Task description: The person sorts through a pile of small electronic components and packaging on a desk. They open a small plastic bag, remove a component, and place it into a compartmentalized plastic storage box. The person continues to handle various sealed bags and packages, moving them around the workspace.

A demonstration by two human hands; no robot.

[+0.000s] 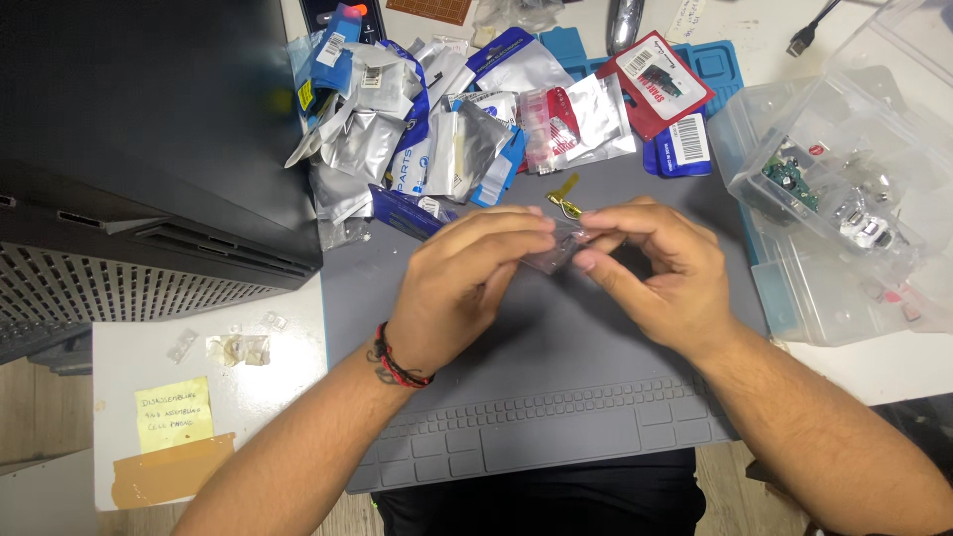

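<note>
While both hands meet over the grey mat (556,397), the left hand (467,288) and right hand (660,273) pinch a small clear bag (559,250) between fingertips, one at each end, likely to keep it taut. Just beyond lies a yellow flex strip (564,199). Farther off sits a heap of foil pouches (447,119); right, a clear parts box (844,208).
</note>
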